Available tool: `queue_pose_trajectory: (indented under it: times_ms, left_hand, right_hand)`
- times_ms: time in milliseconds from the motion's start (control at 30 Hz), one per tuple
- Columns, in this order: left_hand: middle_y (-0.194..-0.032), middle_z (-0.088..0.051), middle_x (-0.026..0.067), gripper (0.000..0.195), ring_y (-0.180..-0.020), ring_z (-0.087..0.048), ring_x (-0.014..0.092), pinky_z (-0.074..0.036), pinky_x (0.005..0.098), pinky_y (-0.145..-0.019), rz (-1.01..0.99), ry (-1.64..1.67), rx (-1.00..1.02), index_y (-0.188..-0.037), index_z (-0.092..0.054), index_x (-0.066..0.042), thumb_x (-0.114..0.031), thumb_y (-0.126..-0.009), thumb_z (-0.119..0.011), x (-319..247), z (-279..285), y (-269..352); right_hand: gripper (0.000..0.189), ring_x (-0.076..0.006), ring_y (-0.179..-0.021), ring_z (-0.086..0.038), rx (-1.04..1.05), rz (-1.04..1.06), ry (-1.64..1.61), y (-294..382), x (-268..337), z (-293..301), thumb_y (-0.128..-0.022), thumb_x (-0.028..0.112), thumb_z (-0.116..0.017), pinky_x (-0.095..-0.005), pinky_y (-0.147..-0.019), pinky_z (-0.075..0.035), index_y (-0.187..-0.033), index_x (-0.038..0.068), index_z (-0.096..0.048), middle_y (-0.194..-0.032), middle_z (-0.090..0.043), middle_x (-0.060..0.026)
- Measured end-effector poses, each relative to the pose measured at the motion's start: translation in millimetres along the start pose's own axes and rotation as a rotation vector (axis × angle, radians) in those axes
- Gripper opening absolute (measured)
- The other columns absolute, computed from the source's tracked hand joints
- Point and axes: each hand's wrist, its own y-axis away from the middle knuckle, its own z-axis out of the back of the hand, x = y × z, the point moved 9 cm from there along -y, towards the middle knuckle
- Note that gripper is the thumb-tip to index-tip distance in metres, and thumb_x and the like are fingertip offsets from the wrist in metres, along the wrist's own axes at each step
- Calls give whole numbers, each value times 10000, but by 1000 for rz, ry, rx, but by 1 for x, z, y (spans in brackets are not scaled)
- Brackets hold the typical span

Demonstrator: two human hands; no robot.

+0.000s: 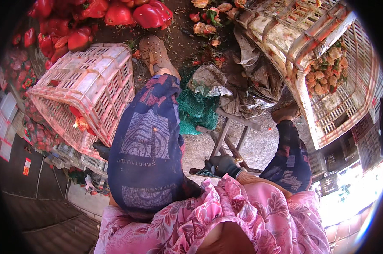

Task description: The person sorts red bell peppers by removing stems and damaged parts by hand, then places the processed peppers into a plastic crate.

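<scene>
My right hand (pixel 224 165), in a dark glove, is low in front of my pink floral top, beside a folding stool's frame (pixel 223 136). Its fingers look bent; whether they hold the stool or anything else cannot be told. A bit of my left hand (pixel 101 150), in a dark glove, shows beyond my left knee at the lower edge of a tipped pink-stained plastic crate (pixel 80 76). My leg hides the rest of that hand, so its grip is unclear. Inside the crate lie red pepper pieces (pixel 82 123).
Red bell peppers (pixel 151 14) are heaped at the upper left. A tilted white crate (pixel 285 38) stands at the right; pepper cores (pixel 326 70) lie in another beside it. Green netting (pixel 198 111) and dirty sacking (pixel 209 79) lie between my feet. Filled mesh bags (pixel 40 130) stand at far left.
</scene>
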Motion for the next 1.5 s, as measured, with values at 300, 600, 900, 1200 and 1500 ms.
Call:
queue_pose_trajectory:
  times_ms: [300,600,900,1200,1500]
  left_hand:
    - [-933,-634,196,381,-781,-620,352,-497,404,-645,-56,32,4,-1178,-519,15,-255,-981,-335,-13,-2,-17]
    - [-936,-635,193,392,-790,-620,354,-496,410,-649,-133,159,-53,-1173,-524,13,-270,-984,-329,3,-31,-25]
    - [-969,-644,195,464,-904,-597,369,-460,427,-770,-50,312,-86,-1062,-589,16,-357,-975,-327,-59,5,-5]
    - [-855,-636,227,440,-777,-601,417,-459,528,-628,26,358,-148,-934,-622,-77,-443,-932,-378,-76,18,-4]
    - [-667,-620,163,405,-620,-605,379,-460,502,-531,81,420,-331,-758,-635,-113,-432,-910,-437,-58,39,8]
  right_hand:
    - [360,-375,-618,-596,-378,238,-268,-49,82,70,-910,376,-471,-457,-585,-469,-770,74,-606,-674,-610,-171]
    - [385,-217,-775,-643,-302,92,-635,-56,63,111,-933,401,-472,-344,-711,-482,-995,65,-649,-861,-674,-131]
    - [365,-293,-916,-598,-1135,183,-91,21,2,223,-773,245,-628,-381,-716,-506,-1089,64,-598,-1142,-572,-151]
    - [360,-159,-528,-555,-1194,408,-585,101,27,260,-903,274,-539,-272,-410,-423,-1223,110,-512,-882,-638,-123]
    - [597,-207,-661,-643,-1412,535,902,197,147,269,-695,-84,-523,-303,-532,-505,-1275,49,-473,-1111,-553,-129]
